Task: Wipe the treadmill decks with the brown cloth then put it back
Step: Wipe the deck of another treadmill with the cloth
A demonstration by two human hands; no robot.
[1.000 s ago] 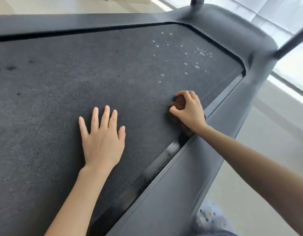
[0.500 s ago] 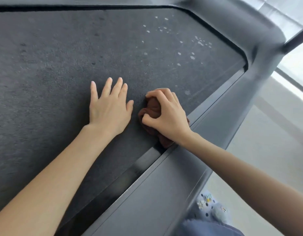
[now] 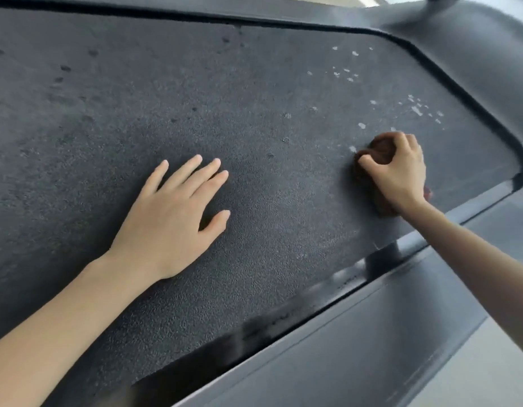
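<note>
**Q:** Head view. Which step of the task does the figure show?

**A:** Wiping, judged from the layout. The person's right hand (image 3: 398,174) grips a bunched brown cloth (image 3: 377,151). Its fingers (image 3: 401,142) curl over the cloth and the thumb pinches the near side. The hand presses the cloth onto the dark grey textured treadmill deck (image 3: 254,98). The cloth sits near the deck's right edge, close to the smooth grey side rail (image 3: 371,333).

**Q:** And the other hand?

**A:** The left hand (image 3: 172,210) rests flat on the deck, well apart from the cloth. Its fingers (image 3: 192,168) are straight and slightly spread, and they hold nothing. It appears to serve as a brace.

**Q:** What does the next move call for?

**A:** Probably a push of the cloth forward, into the cluster of small white specks (image 3: 417,110) that starts just beyond the knuckles. One speck lies just beside the cloth's left edge. Firm downward pressure seems needed, since the surface is rough. Faint dark spots (image 3: 65,68) at the far left also look unwiped. Returning the cloth is not yet due, and its resting place is out of view.

**Q:** Counts?

**A:** Two hands, one cloth, one deck and one side rail are in view. The white specks are too many and too small to count exactly. There are several dark spots.
</note>
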